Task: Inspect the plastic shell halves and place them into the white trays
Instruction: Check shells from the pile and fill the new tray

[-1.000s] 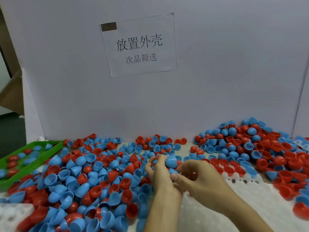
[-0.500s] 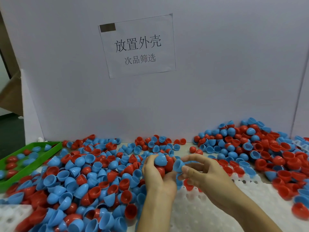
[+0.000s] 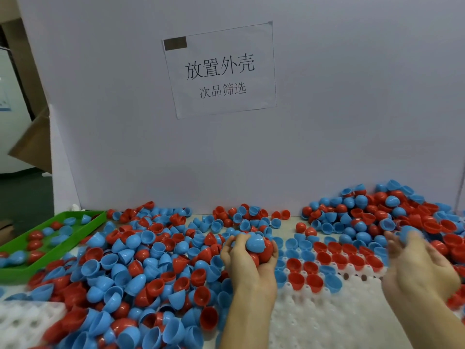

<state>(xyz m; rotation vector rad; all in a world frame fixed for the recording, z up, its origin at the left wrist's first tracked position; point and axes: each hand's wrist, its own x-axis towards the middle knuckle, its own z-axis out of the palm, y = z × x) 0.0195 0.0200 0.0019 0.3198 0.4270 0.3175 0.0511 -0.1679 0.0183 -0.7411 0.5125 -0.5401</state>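
Shells, red and blue, gripped in left hand over white tray; blue shell pinched by blurred right hand near worktop's right edge.

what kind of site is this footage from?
Likely a factory sorting or inspection bench: loose red and blue shell halves heaped on the table, a white tray partly filled, a green tray beside it, and a printed Chinese sign on the backboard.
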